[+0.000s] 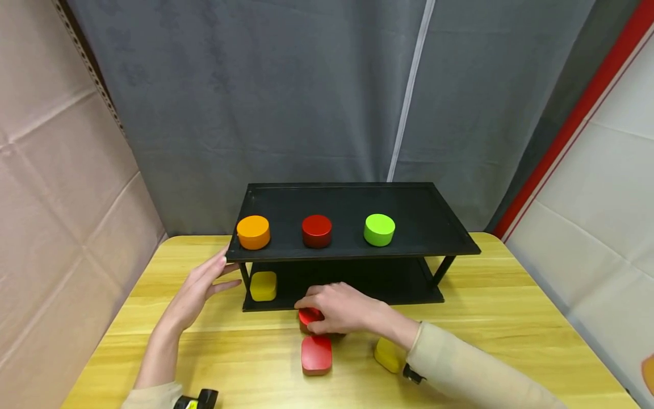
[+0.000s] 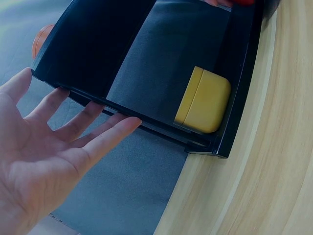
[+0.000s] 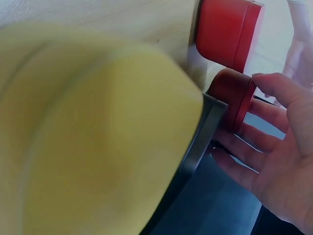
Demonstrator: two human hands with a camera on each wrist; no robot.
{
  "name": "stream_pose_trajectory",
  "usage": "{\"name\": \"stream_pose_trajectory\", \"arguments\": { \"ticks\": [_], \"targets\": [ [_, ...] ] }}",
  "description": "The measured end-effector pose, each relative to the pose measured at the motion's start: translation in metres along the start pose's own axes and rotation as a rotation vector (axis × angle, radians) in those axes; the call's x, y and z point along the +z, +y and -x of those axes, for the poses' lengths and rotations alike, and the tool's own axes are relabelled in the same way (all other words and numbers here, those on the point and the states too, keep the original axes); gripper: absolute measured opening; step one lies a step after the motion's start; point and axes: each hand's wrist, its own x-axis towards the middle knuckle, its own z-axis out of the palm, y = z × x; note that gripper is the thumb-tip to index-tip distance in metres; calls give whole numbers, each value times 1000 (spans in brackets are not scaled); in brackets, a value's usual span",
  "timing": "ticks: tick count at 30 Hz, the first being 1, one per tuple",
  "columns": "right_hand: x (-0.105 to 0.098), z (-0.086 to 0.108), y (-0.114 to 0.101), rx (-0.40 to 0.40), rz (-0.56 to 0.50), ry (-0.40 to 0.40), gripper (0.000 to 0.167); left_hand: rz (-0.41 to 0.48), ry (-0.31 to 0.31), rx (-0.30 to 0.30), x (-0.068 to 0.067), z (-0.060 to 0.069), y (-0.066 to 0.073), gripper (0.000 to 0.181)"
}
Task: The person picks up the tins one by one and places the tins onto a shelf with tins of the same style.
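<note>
My right hand (image 1: 339, 309) pinches a round red block (image 1: 309, 319) at the front edge of the lower shelf (image 1: 357, 284); the right wrist view shows thumb and fingers around this red block (image 3: 232, 95). Just in front of it lies a squarish red block (image 1: 316, 355) on the table. My left hand (image 1: 196, 289), fingers extended, touches the left side of the black two-tier rack (image 1: 337, 201). In the left wrist view the fingertips of the left hand (image 2: 58, 142) rest along the rack's side edge. A squarish yellow block (image 1: 263, 286) sits at the lower shelf's left end.
On the upper shelf stand an orange round block (image 1: 253, 232), a dark red one (image 1: 317, 231) and a green one (image 1: 379, 230). Another yellow block (image 1: 389, 355) lies on the table (image 1: 511, 341), partly behind my right sleeve. A grey curtain (image 1: 265, 102) hangs behind the rack.
</note>
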Motion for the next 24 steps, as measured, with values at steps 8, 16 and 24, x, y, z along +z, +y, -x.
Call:
{"name": "stream_pose_trajectory", "arguments": {
  "ticks": [8,16,24],
  "targets": [
    [-5,7,-1,6,2,41,43,1,-1,7,0,1,0,54],
    [-12,15,-2,12,7,83,42,4,0,3,0,1,0,54],
    [-21,29,0,32,-7,111,40,9,-4,11,0,1,0,54]
  ]
}}
